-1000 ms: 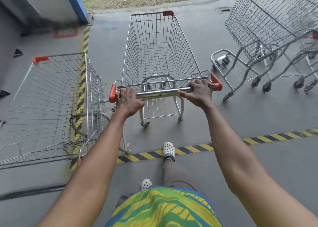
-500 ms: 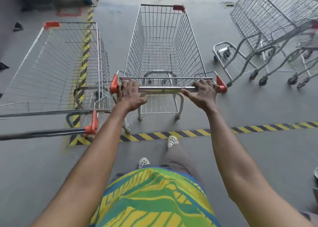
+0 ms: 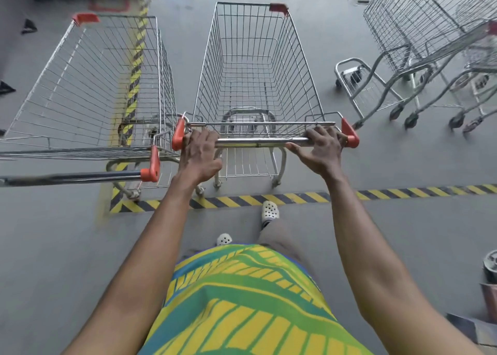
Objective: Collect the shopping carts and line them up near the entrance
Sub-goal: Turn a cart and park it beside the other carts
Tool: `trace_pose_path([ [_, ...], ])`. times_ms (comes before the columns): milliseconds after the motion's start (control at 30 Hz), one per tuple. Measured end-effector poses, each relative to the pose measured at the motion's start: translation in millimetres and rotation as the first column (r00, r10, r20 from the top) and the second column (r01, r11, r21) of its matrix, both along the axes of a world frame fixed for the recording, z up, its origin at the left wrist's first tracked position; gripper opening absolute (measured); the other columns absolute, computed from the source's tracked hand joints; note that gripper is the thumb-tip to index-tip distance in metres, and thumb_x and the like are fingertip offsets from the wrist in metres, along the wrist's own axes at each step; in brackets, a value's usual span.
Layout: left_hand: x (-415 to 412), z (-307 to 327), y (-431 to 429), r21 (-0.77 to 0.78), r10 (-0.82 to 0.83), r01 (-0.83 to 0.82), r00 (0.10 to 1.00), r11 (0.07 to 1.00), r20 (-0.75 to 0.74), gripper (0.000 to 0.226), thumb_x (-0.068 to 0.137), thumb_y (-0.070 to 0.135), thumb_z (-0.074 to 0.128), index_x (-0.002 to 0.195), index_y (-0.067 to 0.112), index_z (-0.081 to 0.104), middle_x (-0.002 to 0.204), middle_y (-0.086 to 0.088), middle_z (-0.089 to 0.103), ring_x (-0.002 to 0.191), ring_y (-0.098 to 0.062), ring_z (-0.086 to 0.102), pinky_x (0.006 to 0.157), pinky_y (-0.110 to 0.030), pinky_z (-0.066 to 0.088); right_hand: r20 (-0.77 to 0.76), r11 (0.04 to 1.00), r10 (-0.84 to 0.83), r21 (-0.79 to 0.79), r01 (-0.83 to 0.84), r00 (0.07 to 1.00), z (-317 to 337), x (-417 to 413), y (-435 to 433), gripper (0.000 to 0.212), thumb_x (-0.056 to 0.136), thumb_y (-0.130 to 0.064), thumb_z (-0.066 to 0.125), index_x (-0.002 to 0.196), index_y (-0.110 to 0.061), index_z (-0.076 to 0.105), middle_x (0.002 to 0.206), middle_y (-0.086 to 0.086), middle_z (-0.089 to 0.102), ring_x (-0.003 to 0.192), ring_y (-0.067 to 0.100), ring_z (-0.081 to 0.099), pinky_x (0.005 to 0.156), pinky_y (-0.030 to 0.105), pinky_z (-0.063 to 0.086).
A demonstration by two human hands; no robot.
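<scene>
the person is standing behind the middle cart (image 3: 255, 67), both arms reaching out straight. the left hand (image 3: 200, 154) is wrapping its fingers over the left end of the handle bar (image 3: 262, 141), just beside the orange end cap, and the right hand (image 3: 324, 150) is gripping the right end of the same bar, thumb stretching under it. the cart's basket is pointing away from the person, its rear wheels sitting just beyond the yellow-and-black floor stripe (image 3: 295, 197). the left cart (image 3: 91, 85) is standing just beside it, side by side, the two nearly touching at the handles. further right, well apart, the nested carts (image 3: 430, 40) are sitting at an angle. one white clog (image 3: 269, 210) is touching the stripe's edge on the grey floor (image 3: 53, 247).
</scene>
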State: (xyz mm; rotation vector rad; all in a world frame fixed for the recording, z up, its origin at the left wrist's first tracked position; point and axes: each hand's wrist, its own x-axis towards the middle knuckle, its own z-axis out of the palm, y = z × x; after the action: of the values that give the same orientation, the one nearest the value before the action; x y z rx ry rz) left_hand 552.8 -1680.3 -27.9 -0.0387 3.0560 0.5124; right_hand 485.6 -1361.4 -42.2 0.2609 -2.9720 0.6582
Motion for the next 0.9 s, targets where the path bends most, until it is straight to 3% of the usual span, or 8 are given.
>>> trace_pose_path([
  [300, 22.0, -3.5, -6.4, -0.017, 0.010, -0.010, 1.000, 1.000, -0.027, 0.047, 0.080, 0.013, 0.064, 0.126, 0.012, 0.053, 0.117, -0.006, 0.054, 0.102, -0.020, 0.039, 0.095, -0.038, 0.031, -0.002, 0.999, 0.026, -0.019, -0.026, 1.000, -1.1, 19.8, -6.7, 0.064, 0.077, -0.088, 0.049, 0.089, -0.026, 0.063, 0.099, -0.010, 0.058, 0.110, 0.022, 0.047, 0.097, 0.051, 0.036],
  [467, 28.8, -7.4, -6.8, -0.018, 0.020, -0.021, 0.998, 1.000, -0.052, 0.047, 0.076, 0.010, 0.065, 0.121, 0.012, 0.054, 0.111, -0.006, 0.053, 0.097, -0.015, 0.031, 0.086, -0.030, 0.021, 0.005, 0.999, 0.023, -0.024, -0.023, 1.000, -2.2, 26.4, -8.6, 0.066, 0.077, -0.091, 0.047, 0.089, -0.028, 0.062, 0.098, -0.013, 0.056, 0.107, 0.018, 0.044, 0.098, 0.053, 0.038],
  [700, 37.7, -6.8, -9.0, -0.001, 0.035, -0.035, 0.998, 0.999, -0.047, 0.047, 0.074, 0.009, 0.064, 0.120, 0.011, 0.054, 0.115, -0.007, 0.054, 0.101, -0.019, 0.036, 0.093, -0.034, 0.027, -0.015, 0.999, 0.029, -0.035, -0.029, 0.999, -5.9, 33.4, -10.9, 0.067, 0.078, -0.089, 0.050, 0.093, -0.025, 0.067, 0.103, -0.006, 0.064, 0.108, 0.021, 0.046, 0.096, 0.052, 0.040],
  [800, 42.5, -7.1, -9.0, 0.005, 0.032, -0.032, 0.998, 0.999, -0.050, 0.053, 0.074, 0.009, 0.062, 0.126, 0.010, 0.055, 0.124, -0.009, 0.055, 0.114, -0.028, 0.044, 0.101, -0.040, 0.029, -0.046, 0.999, 0.022, -0.049, -0.025, 0.999, -6.8, 38.7, -10.5, 0.064, 0.080, -0.086, 0.052, 0.088, -0.024, 0.065, 0.098, -0.006, 0.064, 0.104, 0.019, 0.045, 0.094, 0.042, 0.035],
  [900, 48.6, -9.3, -10.8, -0.013, 0.029, -0.031, 0.995, 0.999, -0.092, 0.050, 0.072, 0.011, 0.062, 0.122, 0.011, 0.057, 0.117, -0.008, 0.057, 0.108, -0.027, 0.047, 0.096, -0.039, 0.030, -0.057, 0.999, 0.019, -0.048, -0.022, 0.998, -8.3, 43.6, -11.8, 0.065, 0.080, -0.086, 0.053, 0.087, -0.023, 0.064, 0.096, -0.006, 0.063, 0.105, 0.023, 0.047, 0.093, 0.041, 0.034],
])
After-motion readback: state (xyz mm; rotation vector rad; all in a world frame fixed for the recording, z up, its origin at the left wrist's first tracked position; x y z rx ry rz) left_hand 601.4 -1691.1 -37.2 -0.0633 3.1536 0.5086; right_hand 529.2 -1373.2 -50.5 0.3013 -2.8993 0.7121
